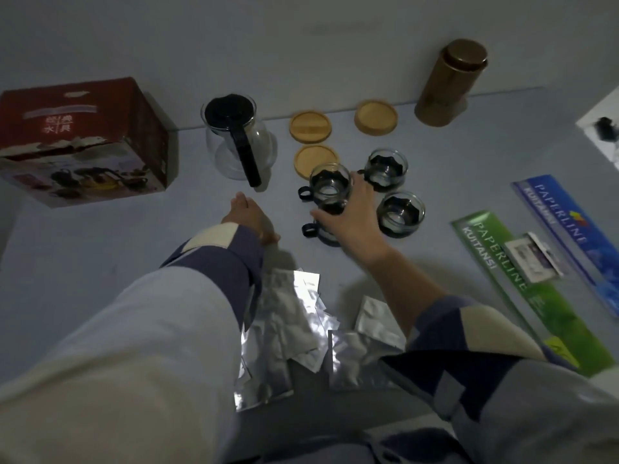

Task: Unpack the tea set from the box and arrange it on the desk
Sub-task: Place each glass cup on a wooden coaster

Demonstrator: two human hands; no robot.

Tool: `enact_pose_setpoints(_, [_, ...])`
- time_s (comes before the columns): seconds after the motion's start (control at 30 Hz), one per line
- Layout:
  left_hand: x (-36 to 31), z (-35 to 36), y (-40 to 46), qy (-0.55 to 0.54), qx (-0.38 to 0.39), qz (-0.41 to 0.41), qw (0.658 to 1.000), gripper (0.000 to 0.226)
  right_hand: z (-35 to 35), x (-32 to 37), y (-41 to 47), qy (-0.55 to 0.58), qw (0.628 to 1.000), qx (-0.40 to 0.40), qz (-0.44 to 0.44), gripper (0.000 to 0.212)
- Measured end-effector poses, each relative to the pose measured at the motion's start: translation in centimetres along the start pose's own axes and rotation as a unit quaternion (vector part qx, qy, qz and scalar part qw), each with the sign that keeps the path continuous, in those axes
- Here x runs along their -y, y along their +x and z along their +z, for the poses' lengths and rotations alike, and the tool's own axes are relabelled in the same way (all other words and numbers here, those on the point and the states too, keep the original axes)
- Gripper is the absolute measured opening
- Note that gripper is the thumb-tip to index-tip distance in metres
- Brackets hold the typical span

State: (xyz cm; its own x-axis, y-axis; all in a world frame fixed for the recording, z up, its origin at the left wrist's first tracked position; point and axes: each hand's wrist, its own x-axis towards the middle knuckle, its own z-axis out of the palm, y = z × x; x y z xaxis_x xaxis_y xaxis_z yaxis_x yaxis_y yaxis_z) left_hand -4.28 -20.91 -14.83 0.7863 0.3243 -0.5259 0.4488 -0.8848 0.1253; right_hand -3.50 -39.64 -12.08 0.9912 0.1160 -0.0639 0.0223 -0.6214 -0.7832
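Fingers (351,182) of my right hand (348,216) close over the nearest cup (326,229); left hand (249,216) rests open on the bench (100,236); next, seat it on a coaster (316,160)

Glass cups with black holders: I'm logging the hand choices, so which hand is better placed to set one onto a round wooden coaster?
Right hand: it already rests on the nearest glass cup, close to the wooden coaster. The left hand lies away, holding nothing.

Clear glass teapot (239,142) with glossy black plastic handle, matt wooden coasters (310,126) at two o'clock, crinkled shiny foil packets (284,329) at six.
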Motion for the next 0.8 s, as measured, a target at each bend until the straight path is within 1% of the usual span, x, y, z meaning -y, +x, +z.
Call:
enact_pose_setpoints(0.1, [0.0, 0.0, 0.1, 0.002, 0.001, 0.003, 1.000, 0.113, 1.3, -1.4, -1.7, 0.014, 1.000, 0.003, 0.020, 0.108])
enact_pose_setpoints(0.17, [0.2, 0.1, 0.1, 0.006, -0.001, 0.001, 1.000, 0.112, 2.0, -2.3, -2.2, 0.036, 0.999, 0.000, 0.040, 0.109])
enact_pose_setpoints(0.27, [0.5, 0.2, 0.2, 0.007, -0.008, 0.005, 1.000, 0.112, 2.8, -3.2, -2.5, 0.038, 0.997, -0.018, 0.065, 0.102])
enact_pose_setpoints(0.4, [0.7, 0.1, 0.1, 0.010, -0.006, 0.023, 1.000, 0.108, 3.3, -3.6, -2.6, 0.046, 0.995, -0.060, 0.064, 0.089])
enact_pose_setpoints(0.63, [0.6, -0.1, -0.2, 0.028, 0.009, 0.022, 0.999, 0.111, 2.3, -2.6, -3.0, 0.078, 0.993, -0.073, 0.045, 0.085])
enact_pose_setpoints(0.7, [0.9, 0.3, -0.2, 0.015, 0.005, 0.035, 0.999, 0.105, 1.8, -1.9, -2.4, 0.081, 0.993, -0.078, 0.037, 0.089])
enact_pose_setpoints(0.8, [1.2, 1.7, -0.8, 0.007, -0.030, 0.049, 0.998, 0.081, 1.1, -0.6, -0.7, 0.082, 0.993, -0.081, 0.017, 0.090])
